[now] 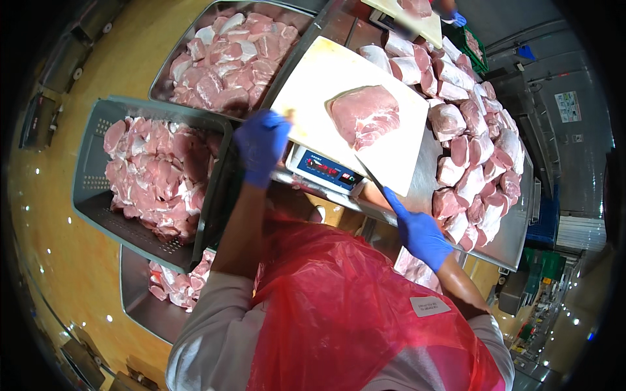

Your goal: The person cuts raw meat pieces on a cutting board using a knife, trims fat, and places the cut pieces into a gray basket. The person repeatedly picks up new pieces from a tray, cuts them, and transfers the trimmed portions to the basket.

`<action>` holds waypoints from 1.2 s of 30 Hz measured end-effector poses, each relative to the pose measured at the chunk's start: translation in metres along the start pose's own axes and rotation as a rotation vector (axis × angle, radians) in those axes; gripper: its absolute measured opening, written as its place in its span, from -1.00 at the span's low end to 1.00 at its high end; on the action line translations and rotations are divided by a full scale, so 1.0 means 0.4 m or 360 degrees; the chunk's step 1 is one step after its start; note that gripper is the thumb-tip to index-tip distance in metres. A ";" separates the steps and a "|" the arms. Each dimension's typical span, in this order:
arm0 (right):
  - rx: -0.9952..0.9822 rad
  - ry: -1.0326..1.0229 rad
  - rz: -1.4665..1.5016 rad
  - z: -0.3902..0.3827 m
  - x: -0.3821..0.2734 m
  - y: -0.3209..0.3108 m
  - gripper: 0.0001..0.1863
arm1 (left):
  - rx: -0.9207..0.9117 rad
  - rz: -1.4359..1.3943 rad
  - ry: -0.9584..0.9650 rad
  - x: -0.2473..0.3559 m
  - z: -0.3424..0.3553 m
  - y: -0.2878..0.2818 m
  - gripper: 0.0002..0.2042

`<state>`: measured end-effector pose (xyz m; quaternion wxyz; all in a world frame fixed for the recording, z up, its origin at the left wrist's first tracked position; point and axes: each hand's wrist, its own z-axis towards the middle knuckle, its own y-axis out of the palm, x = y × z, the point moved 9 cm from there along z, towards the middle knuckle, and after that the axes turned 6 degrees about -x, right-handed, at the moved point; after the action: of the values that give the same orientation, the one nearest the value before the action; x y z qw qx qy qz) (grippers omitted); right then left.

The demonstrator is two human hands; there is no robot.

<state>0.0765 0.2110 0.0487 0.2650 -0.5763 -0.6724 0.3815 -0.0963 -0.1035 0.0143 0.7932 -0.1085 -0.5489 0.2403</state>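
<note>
A white cutting board (pixel 310 85) rests on a digital scale (pixel 323 166) and bears one slab of pink meat (pixel 364 114). My left hand (pixel 261 143), in a blue glove, is at the board's left edge with its fingers curled; what they hold, if anything, is unclear. My right hand (pixel 424 234), also blue-gloved, grips a long knife (pixel 372 174) below the board's right part, the blade angled up toward the meat. Several meat pieces (pixel 469 163) are heaped on the steel table (pixel 505 244) to the right.
A steel tray (pixel 160 85) of meat lies upper left, a perforated grey crate (pixel 91 176) of trimmings at left, another steel tray (pixel 137 287) below it. A co-worker's gloved hand (pixel 458 18) is beside a second board (pixel 424 29) and green crate (pixel 477 62) at the top.
</note>
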 end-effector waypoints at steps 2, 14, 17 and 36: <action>0.0237 -0.0050 0.0261 -0.039 0.041 -0.012 -0.15 | 0.0366 -0.0156 -0.0209 -0.091 -0.034 -0.178 -0.83; 0.0891 -0.0094 0.3023 0.329 0.204 -0.079 -0.80 | -0.0323 0.0415 0.1508 0.147 0.097 0.102 -0.72; 0.0941 -0.0185 0.3001 0.388 0.159 -0.137 -0.85 | -0.1366 -0.1193 -0.0349 0.068 0.128 0.406 -0.46; 0.1125 -0.0251 0.2844 0.030 0.354 0.046 -0.61 | -0.0022 -0.1077 0.0314 0.134 0.490 0.286 -0.52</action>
<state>0.0501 0.3476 0.0151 -0.0110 -0.7350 0.1525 0.6606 -0.2921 0.0040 0.0816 0.8765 0.0515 -0.4759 -0.0516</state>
